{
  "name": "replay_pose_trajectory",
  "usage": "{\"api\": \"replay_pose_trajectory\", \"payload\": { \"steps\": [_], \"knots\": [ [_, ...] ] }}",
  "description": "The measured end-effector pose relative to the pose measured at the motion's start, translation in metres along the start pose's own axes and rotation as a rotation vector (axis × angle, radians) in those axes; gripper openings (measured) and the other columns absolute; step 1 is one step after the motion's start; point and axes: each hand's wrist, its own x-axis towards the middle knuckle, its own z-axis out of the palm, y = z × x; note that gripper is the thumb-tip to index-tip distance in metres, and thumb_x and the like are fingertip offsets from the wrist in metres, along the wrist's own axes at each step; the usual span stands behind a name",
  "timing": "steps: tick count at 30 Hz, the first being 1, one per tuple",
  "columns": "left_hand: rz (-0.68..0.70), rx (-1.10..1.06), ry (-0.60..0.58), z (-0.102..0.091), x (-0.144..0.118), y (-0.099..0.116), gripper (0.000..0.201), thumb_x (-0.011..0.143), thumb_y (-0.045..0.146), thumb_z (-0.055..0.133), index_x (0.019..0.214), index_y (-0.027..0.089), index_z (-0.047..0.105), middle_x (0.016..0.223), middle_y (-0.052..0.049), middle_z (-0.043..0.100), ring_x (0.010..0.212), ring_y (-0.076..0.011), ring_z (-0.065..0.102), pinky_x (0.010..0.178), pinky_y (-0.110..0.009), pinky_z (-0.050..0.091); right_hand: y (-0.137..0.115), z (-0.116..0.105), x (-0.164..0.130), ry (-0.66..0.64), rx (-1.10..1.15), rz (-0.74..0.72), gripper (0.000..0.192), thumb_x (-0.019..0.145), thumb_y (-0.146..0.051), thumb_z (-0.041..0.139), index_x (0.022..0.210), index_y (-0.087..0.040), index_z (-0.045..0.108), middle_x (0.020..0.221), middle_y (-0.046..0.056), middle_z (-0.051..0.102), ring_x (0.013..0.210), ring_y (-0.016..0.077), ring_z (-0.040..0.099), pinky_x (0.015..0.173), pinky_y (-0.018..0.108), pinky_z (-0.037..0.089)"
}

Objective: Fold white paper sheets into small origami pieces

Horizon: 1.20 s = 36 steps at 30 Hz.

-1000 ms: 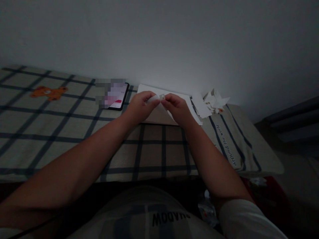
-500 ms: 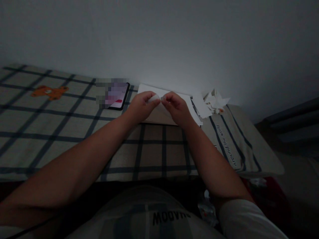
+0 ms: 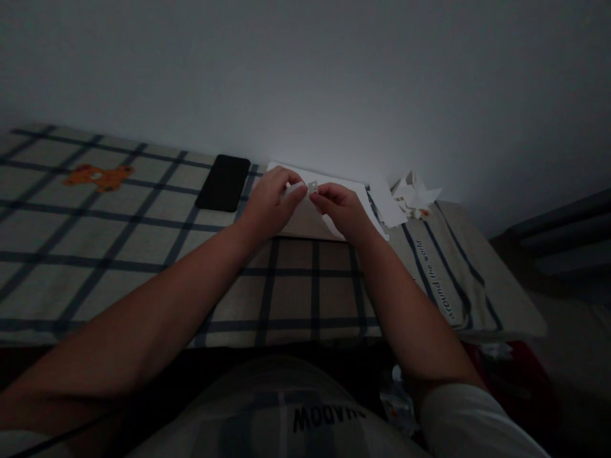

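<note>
My left hand [image 3: 273, 198] is closed, with thumb and fingers pinching a piece of white paper [image 3: 293, 189]. Close beside it, my right hand [image 3: 342, 202] is closed too, its thumb and forefinger at a small pale piece with dark spots [image 3: 313, 187], possibly punched paper. Whether this piece joins the paper in my left hand I cannot tell. Both hands are over a white sheet [image 3: 329, 177] and a flat brownish board [image 3: 305, 224] on the checked tablecloth [image 3: 291, 299]. My fingers hide part of what they hold.
A phone [image 3: 223, 183] with a dark screen lies left of my hands. Farther left is an orange bear figure [image 3: 99, 177]. White paper pieces [image 3: 387, 202] and a heap of folded paper [image 3: 413, 192] lie to the right. A wall [image 3: 305, 83] rises behind the table.
The phone's screen has gone from lit to dark. My fingertips have parted slightly, and the small spotted piece shows more clearly between them.
</note>
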Motion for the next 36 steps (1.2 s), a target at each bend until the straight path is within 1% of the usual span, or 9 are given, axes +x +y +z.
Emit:
{"api": "replay_pose_trajectory", "payload": {
  "steps": [3,6,13,23,26,29,31,33,36],
  "knots": [
    [-0.059,0.215,0.046,-0.004,-0.001,-0.005,0.034,0.098,0.048,0.044,0.108,0.021,0.062,0.121,-0.015,0.063,0.114,-0.0342,0.055,0.099,-0.052,0.04,0.001,0.0,0.0,0.015,-0.042,0.021,0.028,0.081,-0.047,0.073,0.08,-0.021,0.065,0.068,-0.004,0.057,0.064,0.0103,0.047,0.064,0.03,0.039],
    [-0.163,0.355,0.039,-0.004,0.0,-0.02,0.04,0.098,0.053,0.041,0.11,0.021,0.064,0.126,-0.019,0.061,0.121,-0.0421,0.051,0.098,-0.06,0.038,0.001,-0.001,0.001,0.017,-0.069,0.034,0.03,0.081,-0.05,0.072,0.081,-0.021,0.065,0.069,-0.004,0.057,0.064,0.0106,0.046,0.064,0.03,0.039],
    [-0.169,0.325,0.046,0.002,0.004,-0.06,0.048,0.098,0.059,0.038,0.11,0.022,0.065,0.124,-0.019,0.061,0.125,-0.0394,0.05,0.102,-0.057,0.038,0.001,0.0,0.001,0.004,-0.068,0.037,0.031,0.081,-0.051,0.072,0.084,-0.021,0.065,0.072,-0.003,0.059,0.067,0.0116,0.049,0.066,0.03,0.041],
    [-0.064,0.254,0.039,0.0,0.012,-0.074,0.048,0.097,0.057,0.032,0.105,0.023,0.064,0.112,-0.016,0.064,0.115,-0.0334,0.053,0.106,-0.051,0.034,-0.001,0.002,0.001,0.018,-0.069,0.031,0.028,0.08,-0.048,0.072,0.08,-0.021,0.065,0.068,-0.003,0.058,0.064,0.0114,0.048,0.065,0.031,0.039],
    [-0.047,0.204,0.068,-0.004,0.013,-0.069,0.042,0.097,0.055,0.034,0.104,0.025,0.063,0.113,-0.013,0.065,0.117,-0.0314,0.053,0.107,-0.048,0.034,0.0,0.002,0.0,0.014,-0.066,0.042,0.028,0.081,-0.048,0.072,0.081,-0.021,0.065,0.069,-0.003,0.057,0.065,0.0117,0.048,0.065,0.03,0.039],
    [0.023,0.135,0.068,-0.007,0.013,-0.052,0.038,0.098,0.05,0.035,0.103,0.024,0.063,0.115,-0.013,0.065,0.116,-0.0299,0.055,0.105,-0.046,0.035,0.0,0.001,0.0,0.007,-0.056,0.053,0.028,0.081,-0.048,0.072,0.083,-0.021,0.064,0.07,-0.003,0.057,0.065,0.0115,0.047,0.064,0.03,0.039],
    [0.092,0.016,0.022,-0.007,0.012,-0.037,0.04,0.1,0.046,0.031,0.099,0.023,0.063,0.11,-0.012,0.067,0.11,-0.0281,0.057,0.101,-0.045,0.038,0.0,0.001,0.0,0.006,-0.057,0.051,0.027,0.082,-0.047,0.072,0.082,-0.021,0.064,0.07,-0.003,0.057,0.065,0.0111,0.047,0.064,0.03,0.039],
    [0.147,-0.07,-0.094,-0.005,0.01,-0.022,0.043,0.099,0.045,0.029,0.09,0.021,0.063,0.097,-0.01,0.068,0.098,-0.0255,0.06,0.092,-0.042,0.043,0.0,0.001,0.0,0.001,-0.056,0.037,0.027,0.082,-0.046,0.072,0.083,-0.02,0.064,0.071,-0.003,0.058,0.065,0.0108,0.048,0.064,0.029,0.039],
    [0.075,-0.158,-0.157,-0.002,0.007,-0.009,0.038,0.093,0.054,0.047,0.085,0.02,0.062,0.083,-0.004,0.066,0.079,-0.019,0.058,0.074,-0.033,0.044,0.001,0.0,0.001,-0.008,-0.039,0.022,0.029,0.081,-0.047,0.074,0.083,-0.02,0.065,0.071,-0.003,0.057,0.065,0.0106,0.048,0.064,0.029,0.039]
  ]
}}
